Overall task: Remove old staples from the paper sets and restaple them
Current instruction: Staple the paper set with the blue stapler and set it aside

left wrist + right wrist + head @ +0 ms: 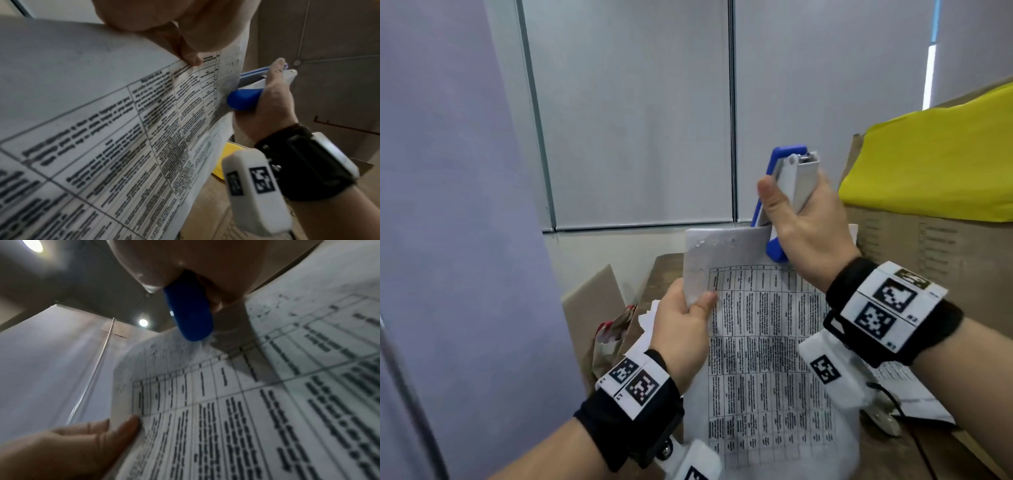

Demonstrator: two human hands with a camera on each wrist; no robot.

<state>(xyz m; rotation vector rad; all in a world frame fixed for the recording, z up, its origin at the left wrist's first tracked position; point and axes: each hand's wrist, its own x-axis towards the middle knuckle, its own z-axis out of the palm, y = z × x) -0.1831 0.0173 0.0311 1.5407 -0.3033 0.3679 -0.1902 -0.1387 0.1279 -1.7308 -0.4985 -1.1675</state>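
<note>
From the head view, the blue-and-white plastic stapler (786, 192) stands nearly upright, its long axis running up and slightly right, hinge end topmost and mouth end down over the top right corner of the white printed paper set with a table grid (756, 342). The right hand (808, 226) is clenched round the stapler, thumb pointing up along its side. The left hand (685, 329) pinches the paper set's upper left edge, thumb in front. Right of the paper set sits a brown cardboard box (928, 246) under a yellow sheet (935, 154).

The left wrist view shows what the head view hides — the stapler's (244, 99) blue end against the paper's (123, 129) edge.

The right wrist view looks up the sheet (267, 402) — the blue end (191, 316) protrudes below the palm, and the left hand's fingers (82, 434) lie behind the page.
</note>
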